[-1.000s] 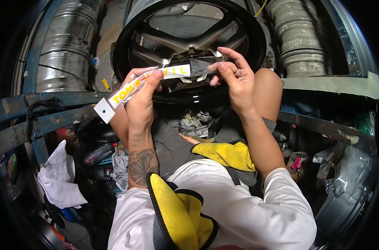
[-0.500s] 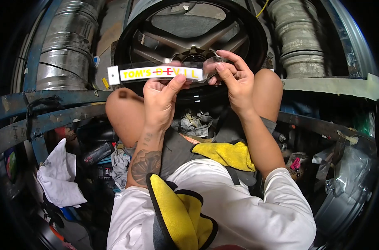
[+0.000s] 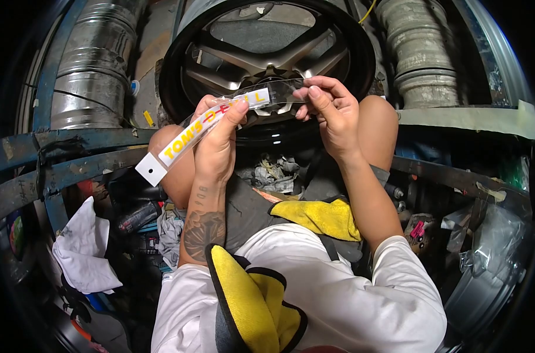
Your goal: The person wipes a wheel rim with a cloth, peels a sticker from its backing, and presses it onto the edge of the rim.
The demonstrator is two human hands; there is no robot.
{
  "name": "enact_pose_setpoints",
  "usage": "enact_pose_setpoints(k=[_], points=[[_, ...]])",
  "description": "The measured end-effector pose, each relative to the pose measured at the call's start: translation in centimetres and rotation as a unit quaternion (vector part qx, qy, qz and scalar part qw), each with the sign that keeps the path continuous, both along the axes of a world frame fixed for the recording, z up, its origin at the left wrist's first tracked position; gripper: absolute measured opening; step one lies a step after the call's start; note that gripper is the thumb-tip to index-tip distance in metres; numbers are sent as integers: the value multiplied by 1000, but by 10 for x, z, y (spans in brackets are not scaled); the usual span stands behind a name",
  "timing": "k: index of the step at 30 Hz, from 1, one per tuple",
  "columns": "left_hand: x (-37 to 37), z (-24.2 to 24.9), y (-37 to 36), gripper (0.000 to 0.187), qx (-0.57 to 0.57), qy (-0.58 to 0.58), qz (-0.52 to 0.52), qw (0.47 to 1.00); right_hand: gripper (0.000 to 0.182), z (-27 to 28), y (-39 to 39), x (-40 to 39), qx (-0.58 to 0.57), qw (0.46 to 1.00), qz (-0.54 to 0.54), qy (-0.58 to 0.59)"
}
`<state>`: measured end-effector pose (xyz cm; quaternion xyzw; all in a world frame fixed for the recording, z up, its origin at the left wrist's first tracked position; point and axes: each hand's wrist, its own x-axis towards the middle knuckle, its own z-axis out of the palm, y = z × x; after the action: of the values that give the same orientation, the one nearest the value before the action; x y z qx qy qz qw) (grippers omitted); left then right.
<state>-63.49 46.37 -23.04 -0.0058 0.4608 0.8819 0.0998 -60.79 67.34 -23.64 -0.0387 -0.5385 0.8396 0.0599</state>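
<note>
A white strip with yellow and red lettering (image 3: 185, 140) sits inside a clear plastic sleeve, tilted with its left end low. My left hand (image 3: 216, 138) pinches the sleeve and strip near the middle, thumb on top. At the sleeve's clear right end, my right hand (image 3: 332, 112) grips the plastic between thumb and fingers. A white tab with a small hole (image 3: 151, 169) hangs at the lower left end. Behind both hands lies a spoked wheel with a black rim (image 3: 273, 59).
Stacked metal wheel barrels stand at the left (image 3: 94, 65) and right (image 3: 417, 59). Blue metal rails (image 3: 97, 138) run on either side. A yellow cloth (image 3: 317, 217) lies on the lap, a white cloth (image 3: 85, 247) at left, crumpled paper (image 3: 273, 175) between the legs.
The strip's left end has swung down toward me and the strip has slid left with my left hand. More clear sleeve now shows between the hands. My right hand has barely moved.
</note>
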Motion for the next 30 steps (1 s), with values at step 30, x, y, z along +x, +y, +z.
enact_pose_setpoints(k=[30], points=[[-5, 0, -8, 13, -57, 7, -34, 998, 35, 5, -4, -1, 10, 999, -10, 44]])
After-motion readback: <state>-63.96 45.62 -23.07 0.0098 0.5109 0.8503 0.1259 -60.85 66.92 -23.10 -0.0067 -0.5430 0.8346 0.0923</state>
